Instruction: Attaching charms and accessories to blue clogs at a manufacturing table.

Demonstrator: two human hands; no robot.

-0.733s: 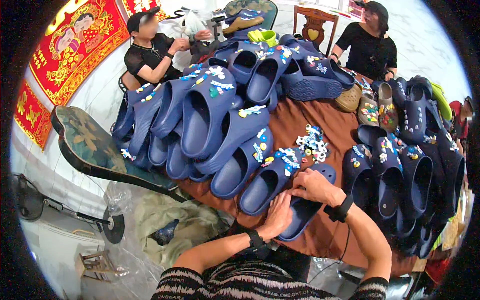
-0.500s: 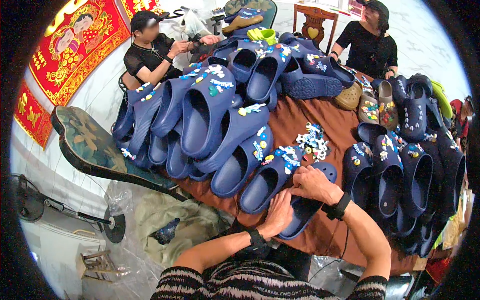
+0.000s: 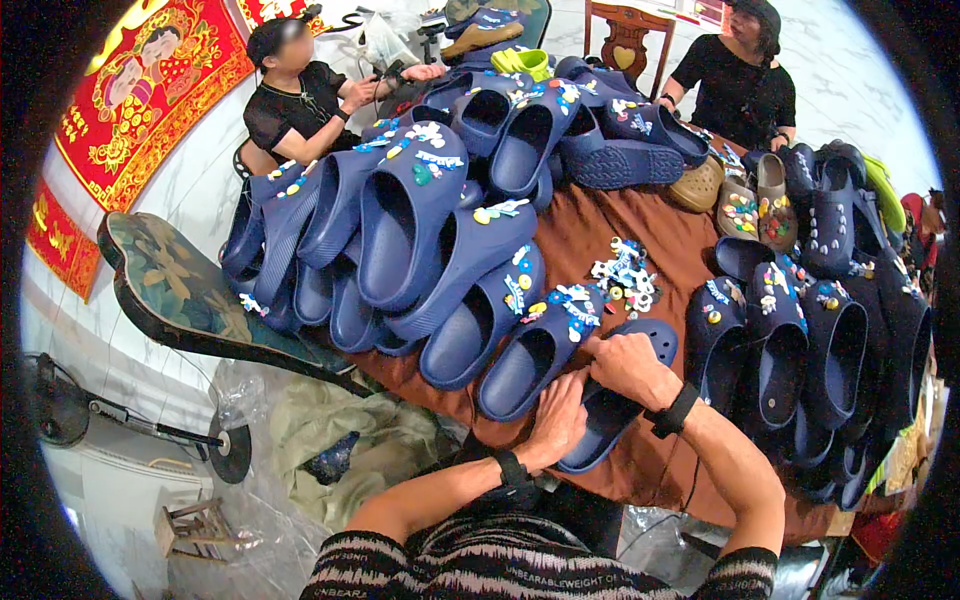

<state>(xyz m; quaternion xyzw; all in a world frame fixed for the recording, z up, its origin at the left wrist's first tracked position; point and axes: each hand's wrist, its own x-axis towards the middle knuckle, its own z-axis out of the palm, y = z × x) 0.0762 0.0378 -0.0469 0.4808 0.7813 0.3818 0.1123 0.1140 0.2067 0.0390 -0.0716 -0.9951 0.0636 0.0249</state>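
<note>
A navy clog (image 3: 600,440) lies at the table's near edge, its toe with bare holes pointing away from me. My left hand (image 3: 558,418) grips its left side, fingers closed along the edge. Over the clog's upper, my right hand (image 3: 632,370) is curled shut; its fingertips and anything pinched in them are hidden. Just left sits another navy clog (image 3: 525,370) with colourful charms on its toe. Beyond my right hand is a small pile of loose charms (image 3: 626,275), white, blue and coloured, on the brown cloth (image 3: 570,235).
Charm-covered navy clogs (image 3: 395,235) are heaped at left and centre, with more navy clogs (image 3: 780,350) lined up at right. Two people in black (image 3: 300,105) (image 3: 735,90) sit across the table. A cushioned chair (image 3: 180,280) and a small wooden stool (image 3: 195,525) stand at left.
My right hand has shifted slightly down and closed more into a fist over the clog. The left hand stays nearly in place. The view has tilted slightly.
</note>
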